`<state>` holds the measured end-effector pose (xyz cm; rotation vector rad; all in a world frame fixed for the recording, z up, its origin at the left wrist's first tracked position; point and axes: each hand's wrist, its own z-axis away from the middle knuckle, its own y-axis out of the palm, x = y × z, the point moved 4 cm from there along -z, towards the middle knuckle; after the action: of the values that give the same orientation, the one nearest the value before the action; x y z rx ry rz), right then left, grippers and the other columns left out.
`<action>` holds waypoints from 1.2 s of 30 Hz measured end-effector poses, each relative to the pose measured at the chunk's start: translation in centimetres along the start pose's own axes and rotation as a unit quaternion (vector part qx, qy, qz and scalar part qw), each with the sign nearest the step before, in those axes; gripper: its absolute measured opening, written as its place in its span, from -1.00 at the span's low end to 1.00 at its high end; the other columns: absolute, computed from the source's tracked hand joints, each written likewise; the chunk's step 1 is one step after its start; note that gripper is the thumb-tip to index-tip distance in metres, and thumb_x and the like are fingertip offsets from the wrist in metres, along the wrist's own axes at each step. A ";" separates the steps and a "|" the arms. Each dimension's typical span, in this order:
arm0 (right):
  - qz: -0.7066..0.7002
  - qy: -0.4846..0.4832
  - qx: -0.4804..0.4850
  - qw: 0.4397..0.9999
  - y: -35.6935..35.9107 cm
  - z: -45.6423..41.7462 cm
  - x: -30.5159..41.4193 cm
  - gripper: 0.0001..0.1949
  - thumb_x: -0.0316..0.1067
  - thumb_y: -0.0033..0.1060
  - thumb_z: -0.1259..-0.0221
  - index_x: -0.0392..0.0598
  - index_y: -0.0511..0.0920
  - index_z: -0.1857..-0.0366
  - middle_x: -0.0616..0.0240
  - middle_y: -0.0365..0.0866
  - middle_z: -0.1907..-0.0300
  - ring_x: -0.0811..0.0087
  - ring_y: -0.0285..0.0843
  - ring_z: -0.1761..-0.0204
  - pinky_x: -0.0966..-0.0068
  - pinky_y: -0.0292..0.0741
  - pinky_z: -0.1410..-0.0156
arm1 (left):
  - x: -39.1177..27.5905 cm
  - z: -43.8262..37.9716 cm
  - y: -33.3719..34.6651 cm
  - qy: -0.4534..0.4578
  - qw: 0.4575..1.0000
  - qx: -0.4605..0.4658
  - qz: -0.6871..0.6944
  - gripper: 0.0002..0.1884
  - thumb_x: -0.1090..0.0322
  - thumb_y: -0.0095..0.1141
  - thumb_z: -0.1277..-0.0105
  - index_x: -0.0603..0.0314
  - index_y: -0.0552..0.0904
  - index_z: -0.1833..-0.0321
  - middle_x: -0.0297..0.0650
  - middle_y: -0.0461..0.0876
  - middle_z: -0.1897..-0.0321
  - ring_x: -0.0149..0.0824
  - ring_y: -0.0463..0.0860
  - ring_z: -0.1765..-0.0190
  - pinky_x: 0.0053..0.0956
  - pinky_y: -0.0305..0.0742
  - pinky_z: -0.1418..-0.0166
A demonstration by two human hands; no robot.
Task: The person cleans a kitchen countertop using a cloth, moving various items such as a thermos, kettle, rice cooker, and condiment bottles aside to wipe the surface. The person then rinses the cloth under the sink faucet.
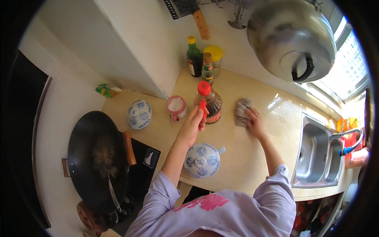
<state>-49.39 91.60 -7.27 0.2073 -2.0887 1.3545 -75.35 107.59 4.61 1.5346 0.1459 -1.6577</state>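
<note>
My left hand [192, 123] grips the red handle of a large dark sauce bottle [213, 107] with a red cap. Whether the bottle's base touches the counter cannot be told. To its right, my right hand [254, 121] presses on a crumpled greyish cloth [243, 112] against the beige countertop [237, 157]. Left of the bottle is a pink-rimmed jar [176, 107] with a handle and white contents. A lidded blue-and-white porcelain pot [202, 160] sits below my left wrist, and a smaller lidded porcelain piece [139, 114] stands farther left.
A black wok [97, 160] with a metal utensil [113, 189] in it sits on the stove at left. Against the back corner stand a green bottle [194, 59], a small bottle [208, 68] and a yellow-lidded jar [217, 59]. A steel sink [314, 154] lies right; a large metal lid [293, 41] hangs above.
</note>
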 end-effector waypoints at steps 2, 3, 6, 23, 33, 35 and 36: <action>0.063 0.046 -0.065 0.995 -3.6 4.4 -2.9 -0.57 -0.48 0.14 -0.07 -0.02 0.55 -0.11 0.04 0.42 -0.26 0.01 0.27 -0.34 0.19 0.25 -0.42 | -0.3 -1.0 0.4 0.015 0.999 -0.028 -0.007 -0.72 0.00 -0.11 -0.50 0.03 0.52 0.13 -0.47 0.36 0.47 -0.61 0.32 0.46 -0.69 0.25 0.40; 0.119 0.067 -0.090 0.986 -5.6 6.7 -4.0 -0.56 -0.51 0.16 -0.01 -0.05 0.55 -0.08 0.04 0.43 -0.24 0.00 0.31 -0.29 0.19 0.26 -0.40 | -0.5 -1.6 0.6 0.016 0.999 -0.033 -0.004 -0.72 0.00 -0.11 -0.50 0.03 0.51 0.13 -0.48 0.36 0.47 -0.61 0.31 0.46 -0.69 0.25 0.40; 0.228 0.202 -0.171 0.937 -11.1 13.1 -9.0 -0.54 -0.55 0.14 0.01 -0.08 0.52 -0.09 0.05 0.47 -0.16 -0.01 0.38 -0.16 0.17 0.34 -0.30 | -0.5 -3.8 0.0 0.021 0.999 -0.036 -0.005 -0.74 -0.01 -0.09 -0.49 -0.01 0.50 0.14 -0.49 0.34 0.48 -0.62 0.30 0.45 -0.69 0.24 0.39; 0.205 -0.055 -0.062 0.975 8.6 -9.7 6.4 -0.54 -0.09 0.07 -0.21 0.30 0.45 -0.24 0.11 0.28 -0.34 -0.01 0.22 -0.33 -0.10 0.17 -0.34 | -2.4 -2.7 0.3 0.112 0.975 -0.182 -0.055 -0.44 0.15 -0.03 -0.47 -0.06 0.07 -0.43 -0.19 0.50 0.10 -0.44 0.46 0.25 -0.53 0.39 0.17; 0.302 0.235 -0.163 0.909 -6.1 -1.7 -11.6 -0.61 -0.18 -0.01 -0.30 0.37 0.48 -0.21 0.08 0.34 -0.27 0.00 0.25 -0.30 0.00 0.23 -0.30 | 0.8 11.3 4.6 0.110 0.983 -0.034 -0.141 -0.53 0.20 -0.03 -0.46 0.22 0.24 -0.32 -0.12 0.53 0.04 -0.44 0.48 0.14 -0.50 0.36 0.03; 0.370 0.337 -0.217 0.838 -9.4 1.6 -13.5 -0.66 -0.22 -0.02 -0.30 0.41 0.55 -0.12 0.07 0.39 -0.22 -0.01 0.38 -0.17 0.08 0.36 -0.17 | 1.0 14.4 5.3 0.076 0.986 0.085 -0.123 -0.62 0.20 0.00 -0.45 0.28 0.41 -0.20 -0.17 0.52 0.04 -0.41 0.48 0.09 -0.49 0.35 -0.07; 0.360 0.411 -0.220 0.808 -10.3 2.1 -14.1 -0.67 -0.21 -0.02 -0.30 0.40 0.57 -0.10 0.06 0.41 -0.20 -0.01 0.39 -0.16 0.08 0.36 -0.17 | 1.0 15.8 5.7 0.045 0.985 0.133 -0.099 -0.67 0.23 0.02 -0.45 0.28 0.48 -0.14 -0.21 0.50 0.03 -0.41 0.46 0.06 -0.49 0.33 -0.15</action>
<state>-34.54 82.25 -8.17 -1.2649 -1.6400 0.9744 -83.69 94.00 10.13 1.8476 0.1319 -1.8218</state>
